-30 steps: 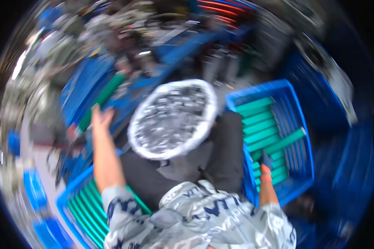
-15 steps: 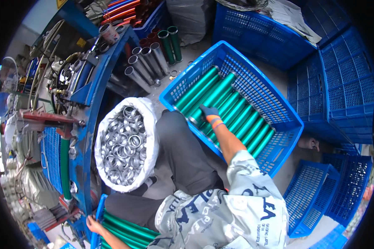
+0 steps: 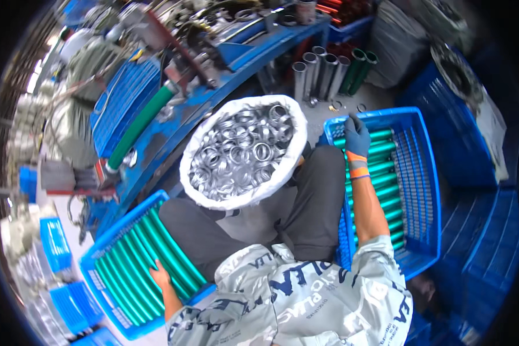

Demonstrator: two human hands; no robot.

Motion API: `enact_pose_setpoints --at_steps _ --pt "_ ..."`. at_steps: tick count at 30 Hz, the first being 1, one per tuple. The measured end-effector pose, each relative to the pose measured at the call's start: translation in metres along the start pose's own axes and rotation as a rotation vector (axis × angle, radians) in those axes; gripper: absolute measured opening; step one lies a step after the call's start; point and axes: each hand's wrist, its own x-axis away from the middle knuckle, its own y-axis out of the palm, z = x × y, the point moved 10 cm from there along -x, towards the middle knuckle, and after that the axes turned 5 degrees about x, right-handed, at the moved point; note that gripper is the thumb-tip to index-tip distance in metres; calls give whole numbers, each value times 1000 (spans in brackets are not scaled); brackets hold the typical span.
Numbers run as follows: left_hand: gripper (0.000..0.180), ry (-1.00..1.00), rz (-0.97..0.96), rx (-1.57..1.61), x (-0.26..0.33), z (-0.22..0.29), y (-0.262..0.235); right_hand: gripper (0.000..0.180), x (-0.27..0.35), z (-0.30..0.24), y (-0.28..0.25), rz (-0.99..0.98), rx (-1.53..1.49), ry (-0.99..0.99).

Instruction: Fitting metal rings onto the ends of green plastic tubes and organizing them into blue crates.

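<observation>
My left hand (image 3: 161,275) is bare and rests on the green metal tubes (image 3: 134,266) lying side by side in the left blue crate (image 3: 87,266). Its fingers are apart, touching the tubes. On my right hand (image 3: 358,137) is a dark glove with an orange cuff. That hand is over the near-left corner of the right blue crate (image 3: 425,167), its fingers drawn together beside the ends of more green tubes (image 3: 380,158). Whatever its fingers hold, if anything, is hidden. Between my knees and the bench stands a white sack (image 3: 188,167) full of silver metal rings (image 3: 236,154).
A blue workbench (image 3: 173,138) with a green tube (image 3: 141,127) clamped on it runs along the left. Several upright silver tubes (image 3: 311,75) and two green ones (image 3: 356,75) stand on the floor beyond the sack. Stacked blue crates (image 3: 473,230) line the right.
The view has swung left, bringing the left crate fully in. My left hand has moved from that crate's edge onto its tubes. My right hand has shifted to the right crate's far end.
</observation>
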Motion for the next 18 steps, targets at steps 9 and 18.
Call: enact_pose_setpoints --at_steps 9,18 --pt "118 -161 -15 -79 30 32 22 53 219 -81 281 -1040 1264 -555" --pt "100 -204 -198 345 20 58 -32 41 230 -54 270 -791 1140 -778"
